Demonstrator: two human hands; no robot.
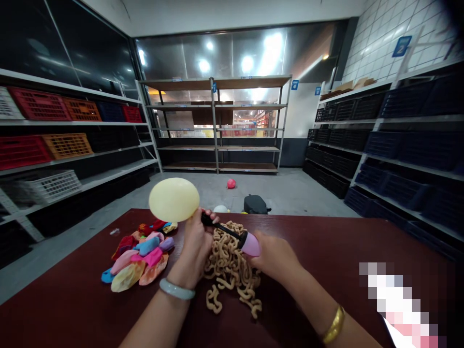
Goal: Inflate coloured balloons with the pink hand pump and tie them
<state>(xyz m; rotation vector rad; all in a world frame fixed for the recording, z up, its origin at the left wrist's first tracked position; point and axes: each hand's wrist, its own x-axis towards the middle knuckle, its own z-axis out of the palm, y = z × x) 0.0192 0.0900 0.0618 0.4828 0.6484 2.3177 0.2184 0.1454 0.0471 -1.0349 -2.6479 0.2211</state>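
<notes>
A pale yellow balloon (pixel 174 199), blown up round, sits at the black tip of a hand balloon pump (pixel 251 244). My left hand (pixel 197 241) is closed around the balloon's neck and the pump's black end; the exact join is hidden by my fingers. My right hand (pixel 273 256) wraps around the pump's pink-purple body, with the black rod showing between both hands. Beneath the pump lies a heap of tan, curly, rope-like pieces (pixel 232 270). Left of my left wrist is a pile of limp, wrinkled coloured balloons (pixel 145 253).
The dark red table (pixel 308 304) spans the foreground. Beyond it, a red ball-like thing (pixel 231 183) and a dark bag (pixel 255 204) lie on the floor. Shelves with crates (pixel 68 145) line the left; dark bins (pixel 398 150) fill the right. A rack (pixel 215 166) stands behind.
</notes>
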